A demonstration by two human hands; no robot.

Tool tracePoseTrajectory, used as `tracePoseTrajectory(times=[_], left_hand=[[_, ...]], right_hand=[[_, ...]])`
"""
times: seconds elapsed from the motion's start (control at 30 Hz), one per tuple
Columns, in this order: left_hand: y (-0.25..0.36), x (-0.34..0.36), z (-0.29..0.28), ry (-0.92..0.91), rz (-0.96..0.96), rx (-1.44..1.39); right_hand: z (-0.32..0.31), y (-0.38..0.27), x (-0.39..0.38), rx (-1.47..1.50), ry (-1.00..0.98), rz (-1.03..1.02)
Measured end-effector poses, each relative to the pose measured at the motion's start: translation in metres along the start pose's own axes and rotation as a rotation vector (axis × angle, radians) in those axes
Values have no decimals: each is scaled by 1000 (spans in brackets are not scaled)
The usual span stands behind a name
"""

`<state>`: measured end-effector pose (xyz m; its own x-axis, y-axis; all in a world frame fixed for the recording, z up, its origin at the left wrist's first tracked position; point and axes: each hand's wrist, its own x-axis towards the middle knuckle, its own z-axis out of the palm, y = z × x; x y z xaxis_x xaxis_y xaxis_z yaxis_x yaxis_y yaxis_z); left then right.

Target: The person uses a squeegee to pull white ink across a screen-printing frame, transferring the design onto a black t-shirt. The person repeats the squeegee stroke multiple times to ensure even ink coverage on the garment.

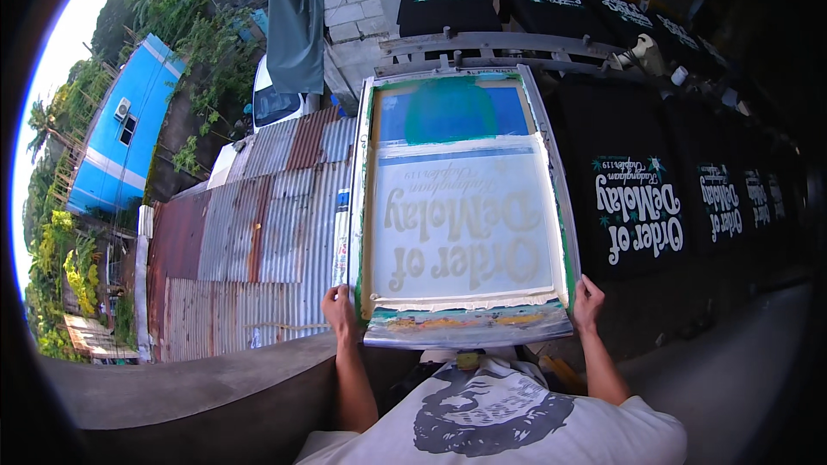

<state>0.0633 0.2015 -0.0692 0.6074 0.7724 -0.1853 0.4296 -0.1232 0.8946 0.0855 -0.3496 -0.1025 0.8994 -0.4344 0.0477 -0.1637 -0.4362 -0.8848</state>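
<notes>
A large framed printing screen (462, 228) is held in front of me, its mesh pale with reversed lettering and a strip of blue and green near the far end. Green tape and ink stains run along its frame, and the near rail is smeared with paint. My left hand (341, 312) grips the frame's left edge by the near corner, fingers closed. On the opposite side, my right hand (587, 303) is closed round the right edge near its corner. The frame's far end lies by a metal rail (491, 62); whether it touches cannot be told.
Black printed shirts (637, 198) lie in a row to the right, and more black shirts (444, 0) lie beyond the rail. A concrete ledge (198, 387) runs at the left. Past it are rusty corrugated roofs (258, 224) and a blue building (129, 129).
</notes>
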Motion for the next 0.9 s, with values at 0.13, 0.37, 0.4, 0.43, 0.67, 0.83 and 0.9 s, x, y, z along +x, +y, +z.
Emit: tracePoseTrajectory(times=[0.13, 0.37, 0.4, 0.43, 0.67, 0.83, 0.9], left_hand=[[-11, 11, -3, -27, 14, 31], [-22, 10, 6, -40, 40, 10], [-26, 12, 5, -40, 46, 9], [-29, 14, 5, -40, 51, 8], [-20, 12, 10, -39, 102, 92], [4, 7, 19, -109, -20, 68], [4, 9, 21, -104, 7, 84]], right_hand=[[-1, -7, -5, -81, -18, 27], [-7, -2, -6, -65, -18, 38], [-6, -3, -5, -64, -25, 34], [-5, -3, -2, -64, -33, 30], [3, 10, 11, -75, -27, -23], [5, 15, 18, -76, -27, 26], [5, 12, 22, -105, -16, 14]])
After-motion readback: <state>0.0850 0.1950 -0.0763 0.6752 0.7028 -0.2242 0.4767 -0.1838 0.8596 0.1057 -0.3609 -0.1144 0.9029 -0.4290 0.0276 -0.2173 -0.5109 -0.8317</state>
